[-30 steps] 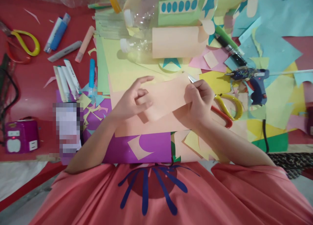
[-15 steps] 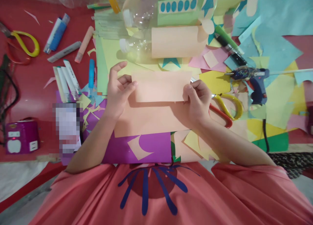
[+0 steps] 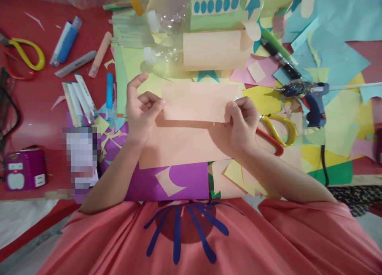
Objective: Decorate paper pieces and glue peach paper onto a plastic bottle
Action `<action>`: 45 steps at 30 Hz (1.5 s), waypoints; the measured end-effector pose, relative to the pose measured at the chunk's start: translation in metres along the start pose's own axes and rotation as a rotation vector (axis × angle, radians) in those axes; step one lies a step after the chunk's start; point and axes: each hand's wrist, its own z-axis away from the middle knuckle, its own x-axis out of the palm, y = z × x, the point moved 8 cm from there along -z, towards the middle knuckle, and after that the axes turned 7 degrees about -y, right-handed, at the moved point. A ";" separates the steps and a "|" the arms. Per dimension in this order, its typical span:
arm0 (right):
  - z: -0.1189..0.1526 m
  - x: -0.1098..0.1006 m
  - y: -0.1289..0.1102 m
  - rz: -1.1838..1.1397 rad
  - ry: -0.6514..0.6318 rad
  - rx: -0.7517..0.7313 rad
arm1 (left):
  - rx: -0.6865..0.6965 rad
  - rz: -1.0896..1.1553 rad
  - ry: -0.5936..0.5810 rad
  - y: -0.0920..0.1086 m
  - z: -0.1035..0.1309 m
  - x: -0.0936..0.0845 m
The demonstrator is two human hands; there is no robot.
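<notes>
A peach paper strip point(image 3: 198, 102) is stretched flat between my two hands, above the table. My left hand point(image 3: 143, 110) pinches its left end between thumb and fingers, the index finger raised. At the other end, my right hand point(image 3: 243, 117) grips the lower right corner with thumb and bent fingers. Below the strip lies a larger peach sheet point(image 3: 185, 145), partly shaded by it. Scissors with yellow and red handles point(image 3: 279, 129) rest just right of my right hand, their blades mostly hidden. Beyond the strip lies a clear plastic bottle point(image 3: 165, 56) wrapped in peach paper point(image 3: 216, 50).
A glue gun point(image 3: 316, 100) lies at the right among coloured paper scraps. Markers point(image 3: 80, 98), a blurred phone point(image 3: 82, 155) and a purple box point(image 3: 26, 169) are on the left. Another pair of scissors point(image 3: 28, 54) sits at the far left. A second clear bottle point(image 3: 173, 18) is at the back.
My left hand has shifted slightly left and up, and the strip has risen a little with it. My right hand keeps its grip almost in place. The view has shifted slightly.
</notes>
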 end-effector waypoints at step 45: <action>-0.002 0.007 0.003 -0.155 0.012 0.049 | 0.058 -0.142 -0.030 0.014 0.027 -0.002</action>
